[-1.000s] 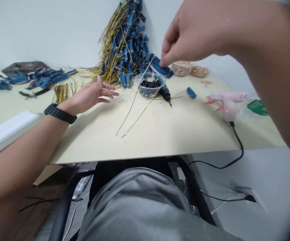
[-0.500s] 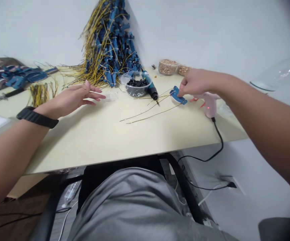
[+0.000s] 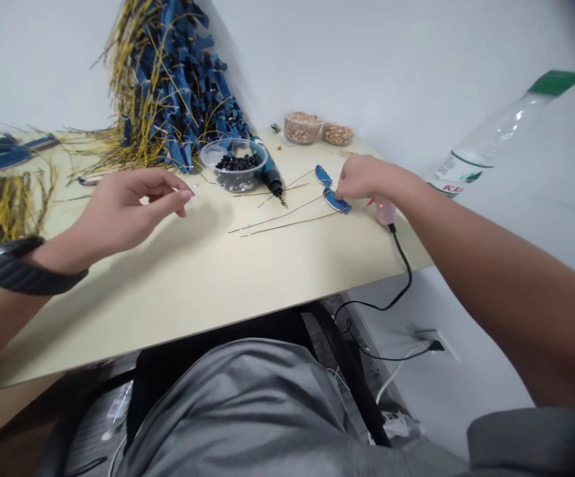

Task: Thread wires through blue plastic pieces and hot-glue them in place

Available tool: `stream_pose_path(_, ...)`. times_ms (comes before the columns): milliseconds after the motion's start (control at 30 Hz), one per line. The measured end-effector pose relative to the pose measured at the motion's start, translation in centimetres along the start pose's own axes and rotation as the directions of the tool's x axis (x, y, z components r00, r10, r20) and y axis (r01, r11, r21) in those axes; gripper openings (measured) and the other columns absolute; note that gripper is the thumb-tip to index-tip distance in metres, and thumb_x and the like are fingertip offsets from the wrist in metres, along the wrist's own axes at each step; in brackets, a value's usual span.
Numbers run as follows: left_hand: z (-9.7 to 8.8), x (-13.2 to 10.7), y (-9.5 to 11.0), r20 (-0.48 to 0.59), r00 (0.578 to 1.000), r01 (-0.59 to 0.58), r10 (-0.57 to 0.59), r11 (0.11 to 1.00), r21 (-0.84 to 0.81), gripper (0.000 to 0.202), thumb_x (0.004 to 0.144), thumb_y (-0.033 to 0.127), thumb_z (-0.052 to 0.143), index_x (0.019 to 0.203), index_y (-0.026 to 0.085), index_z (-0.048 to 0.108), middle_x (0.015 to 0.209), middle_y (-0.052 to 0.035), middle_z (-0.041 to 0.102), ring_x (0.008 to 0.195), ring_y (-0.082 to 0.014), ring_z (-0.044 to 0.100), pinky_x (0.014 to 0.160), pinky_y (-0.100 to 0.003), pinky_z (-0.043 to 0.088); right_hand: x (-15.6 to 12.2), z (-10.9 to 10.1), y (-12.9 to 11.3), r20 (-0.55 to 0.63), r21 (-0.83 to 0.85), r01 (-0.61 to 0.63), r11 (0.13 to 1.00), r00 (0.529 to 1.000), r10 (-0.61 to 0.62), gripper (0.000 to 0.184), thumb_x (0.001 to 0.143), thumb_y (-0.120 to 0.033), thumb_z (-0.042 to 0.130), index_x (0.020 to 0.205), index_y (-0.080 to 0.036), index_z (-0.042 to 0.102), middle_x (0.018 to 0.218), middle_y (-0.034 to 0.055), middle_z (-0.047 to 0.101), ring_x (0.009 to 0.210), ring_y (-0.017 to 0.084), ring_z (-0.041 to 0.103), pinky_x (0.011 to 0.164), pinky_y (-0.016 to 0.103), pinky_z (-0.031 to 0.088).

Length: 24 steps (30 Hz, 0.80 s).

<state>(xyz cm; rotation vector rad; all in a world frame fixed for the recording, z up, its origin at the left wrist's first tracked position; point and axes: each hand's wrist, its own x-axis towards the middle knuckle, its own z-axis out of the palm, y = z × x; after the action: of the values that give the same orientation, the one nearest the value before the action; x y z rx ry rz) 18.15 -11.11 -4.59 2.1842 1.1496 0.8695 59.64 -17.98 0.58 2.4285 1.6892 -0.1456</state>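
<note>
My right hand (image 3: 363, 179) rests on the table with its fingers closed on a small blue piece (image 3: 338, 201) that has thin yellow wires (image 3: 282, 222) trailing left from it. A second blue piece (image 3: 323, 175) lies just beyond. Right behind my right hand stands a pink glue gun (image 3: 385, 211), mostly hidden, with a red light showing. My left hand (image 3: 128, 207) hovers over the table at the left, its fingers loosely bent and apart with nothing in them. A black watch (image 3: 16, 270) is on that wrist.
A clear bowl of black beads (image 3: 238, 164) and a teal rotary tool (image 3: 270, 176) sit mid-table. A tall heap of blue pieces with yellow wires (image 3: 168, 93) leans on the wall. Two tubs of brown beads (image 3: 303, 127) stand behind. A plastic bottle (image 3: 491, 136) is at right; the gun's cable (image 3: 403, 265) hangs off the edge.
My right hand came down from the heap with the blue wired piece and set it on the table by the glue gun. My left hand's fingers curled in. The view swung right.
</note>
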Motion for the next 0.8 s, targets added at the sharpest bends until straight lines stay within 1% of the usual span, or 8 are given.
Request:
stream_pose_path(100, 1.8, 0.0, 1.8, 0.052, 0.978, -0.202, 0.202, 0.979, 0.01, 0.046, 0.104, 0.074, 0.085, 0.093, 0.029, 0.086, 0.097, -0.0044, 0.086, 0.092, -0.0283, 0.072, 0.096, -0.049, 0.06, -0.5, -0.1, -0.7, 0.046, -0.061, -0.056, 0.997, 0.997, 0.059, 0.008, 0.103, -0.018, 0.083, 0.101, -0.013, 0.088, 0.086, 0.0164, 0.077, 0.086, 0.033, 0.074, 0.075, 0.044, 0.057)
stream_pose_path(200, 4.1, 0.7, 3.6, 0.108, 0.924, -0.365, 0.366, 0.931, -0.028, 0.038, 0.106, 0.067, 0.085, 0.097, 0.03, 0.088, 0.097, -0.0047, 0.086, 0.095, -0.0309, 0.071, 0.099, -0.053, 0.06, -0.5, -0.1, -0.9, 0.043, -0.042, -0.064, 0.997, 0.997, 0.066, 0.006, 0.103, -0.02, 0.086, 0.102, -0.015, 0.09, 0.081, 0.0137, 0.074, 0.085, 0.034, 0.074, 0.075, 0.046, 0.058)
stream_pose_path(267, 6.1, 1.6, 5.1, 0.155, 0.881, -0.45, 0.446, 0.893, -0.015, 0.031, 0.106, 0.06, 0.082, 0.099, 0.03, 0.087, 0.097, -0.0065, 0.086, 0.1, -0.0349, 0.072, 0.108, -0.059, 0.058, -0.3, 0.0, -0.7, 0.016, -0.037, -0.066, 0.997, 0.998, 0.066, 0.005, 0.101, -0.023, 0.092, 0.103, -0.018, 0.091, 0.076, 0.0116, 0.07, 0.088, 0.037, 0.076, 0.079, 0.046, 0.059)
stream_pose_path(333, 8.7, 2.7, 6.8, 0.196, 0.841, -0.514, 0.504, 0.858, -0.001, 0.028, 0.104, 0.058, 0.082, 0.102, 0.029, 0.086, 0.101, -0.0094, 0.086, 0.111, -0.0416, 0.072, 0.119, -0.069, 0.052, 0.0, 0.2, -0.5, -0.012, -0.011, -0.067, 0.998, 0.998, 0.067, 0.01, 0.101, -0.027, 0.096, 0.107, -0.019, 0.093, 0.073, 0.0108, 0.068, 0.092, 0.039, 0.078, 0.084, 0.048, 0.059)
stream_pose_path(433, 13.1, 4.4, 9.3, 0.23, 0.826, -0.53, 0.514, 0.848, 0.01, 0.033, 0.099, 0.059, 0.093, 0.112, 0.029, 0.086, 0.115, -0.0138, 0.088, 0.137, -0.054, 0.066, 0.132, -0.08, 0.04, 0.2, 0.4, -0.3, -0.021, 0.035, -0.086, 0.996, 0.996, 0.087, 0.02, 0.103, -0.031, 0.097, 0.116, -0.016, 0.094, 0.07, 0.0099, 0.066, 0.092, 0.042, 0.08, 0.089, 0.048, 0.06)
stream_pose_path(567, 18.0, 6.3, 12.4, 0.284, 0.858, -0.473, 0.429, 0.874, 0.109, 0.061, 0.095, 0.063, 0.098, 0.137, 0.021, 0.082, 0.135, -0.0255, 0.086, 0.151, -0.0659, 0.058, 0.132, -0.086, 0.035, 0.3, 0.6, -0.6, -0.03, 0.024, -0.088, 0.996, 0.996, 0.089, 0.02, 0.101, -0.025, 0.097, 0.117, -0.014, 0.094, 0.068, 0.0077, 0.063, 0.092, 0.04, 0.08, 0.086, 0.046, 0.061)
stream_pose_path(667, 20.5, 7.5, 13.7, 0.3, 0.878, -0.432, 0.374, 0.888, 0.155, 0.073, 0.095, 0.062, 0.099, 0.146, 0.016, 0.077, 0.14, -0.031, 0.083, 0.156, -0.0702, 0.054, 0.131, -0.089, 0.035, 0.5, 0.5, -0.9, -0.041, 0.008, -0.07, 0.998, 0.997, 0.07, 0.014, 0.102, -0.021, 0.093, 0.115, -0.015, 0.093, 0.07, 0.008, 0.064, 0.093, 0.04, 0.08, 0.087, 0.046, 0.062)
stream_pose_path(800, 22.6, 8.9, 13.8, 0.292, 0.887, -0.407, 0.359, 0.905, 0.124, 0.077, 0.094, 0.06, 0.099, 0.149, 0.014, 0.073, 0.142, -0.0335, 0.081, 0.162, -0.0728, 0.049, 0.131, -0.095, 0.03, 0.9, 0.6, -1.0, -0.03, -0.012, -0.032, 0.999, 0.999, 0.031, 0.01, 0.098, -0.015, 0.093, 0.107, -0.02, 0.092, 0.07, 0.0098, 0.067, 0.096, 0.042, 0.083, 0.092, 0.048, 0.064)
